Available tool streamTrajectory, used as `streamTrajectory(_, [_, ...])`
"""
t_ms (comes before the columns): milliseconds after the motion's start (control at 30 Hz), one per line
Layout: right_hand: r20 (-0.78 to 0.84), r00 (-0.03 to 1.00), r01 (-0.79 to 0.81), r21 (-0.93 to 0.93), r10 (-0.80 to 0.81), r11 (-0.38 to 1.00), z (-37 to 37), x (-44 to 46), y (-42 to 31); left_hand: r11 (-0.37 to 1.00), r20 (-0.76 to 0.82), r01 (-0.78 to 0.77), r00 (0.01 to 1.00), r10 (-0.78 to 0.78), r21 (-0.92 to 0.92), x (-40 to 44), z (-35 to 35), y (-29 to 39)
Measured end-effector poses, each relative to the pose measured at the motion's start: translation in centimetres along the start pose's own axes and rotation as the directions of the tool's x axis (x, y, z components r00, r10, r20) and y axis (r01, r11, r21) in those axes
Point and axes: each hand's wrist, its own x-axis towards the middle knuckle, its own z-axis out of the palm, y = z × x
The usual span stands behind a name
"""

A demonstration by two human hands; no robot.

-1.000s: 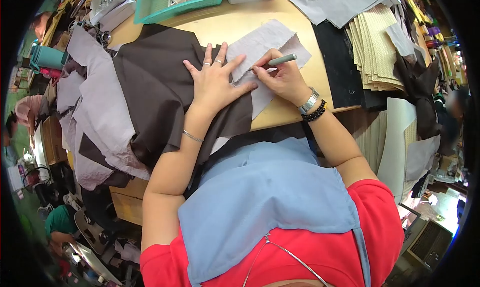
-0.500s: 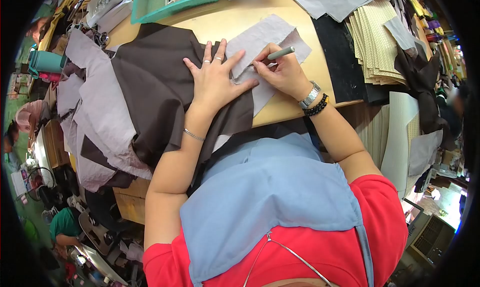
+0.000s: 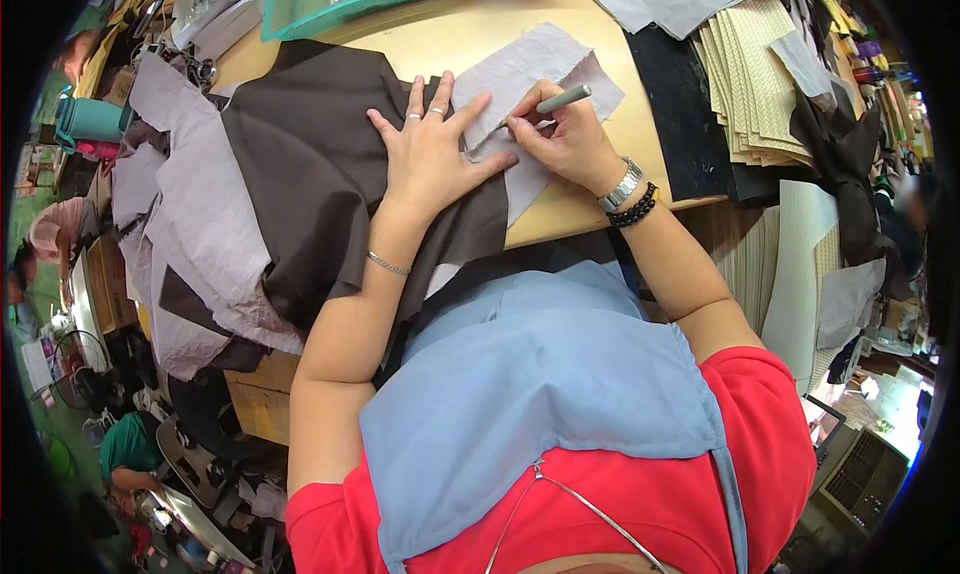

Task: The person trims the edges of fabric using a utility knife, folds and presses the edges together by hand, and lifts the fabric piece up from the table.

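The left hand, at about 11 o'clock from the middle of the view, lies palm down with its fingers spread wide, gripping nothing; most of it rests on a dark brown, smooth, leather-like sheet, while its index fingertip and thumb reach onto a pale grey, creased piece of sheet material. That grey piece sits toward 1 o'clock, on the pale yellow wooden tabletop, with a fold or second layer at its right side. The right hand, at 1 o'clock, is curled closed in a writing grip around a slim grey-green pen whose back end points toward 2 o'clock; its tip is close to an edge of the grey piece, between the left thumb and index finger — whether it touches, I cannot tell. Against the frame from a second ago, the pen slants a little more steeply toward 12 o'clock, while the left hand keeps the same spread — and the whole view has slid slightly, so the turquoise plastic tray at 11 o'clock is cut off more by the top edge. The stack of cream, textured sheets remains at 2 o'clock.
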Motion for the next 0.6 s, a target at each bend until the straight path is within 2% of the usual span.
streamTrajectory(200, [0.034,0.999,-0.009,0.019,0.009,1.0,-0.1,-0.09,-0.27,1.0,0.007,0.003,1.0,-0.003,0.004,0.01,-0.13,0.06])
streamTrajectory(400, [-0.023,1.0,0.014,0.071,-0.013,0.997,0.16,-0.08,0.37,1.0,0.009,0.003,1.0,-0.003,0.002,-0.03,-0.05,0.06])
streamTrajectory(600, [0.002,1.0,0.022,-0.023,-0.022,1.0,0.05,0.01,0.5,1.0,0.01,0.001,1.0,-0.002,0.009,-0.03,-0.06,0.08])
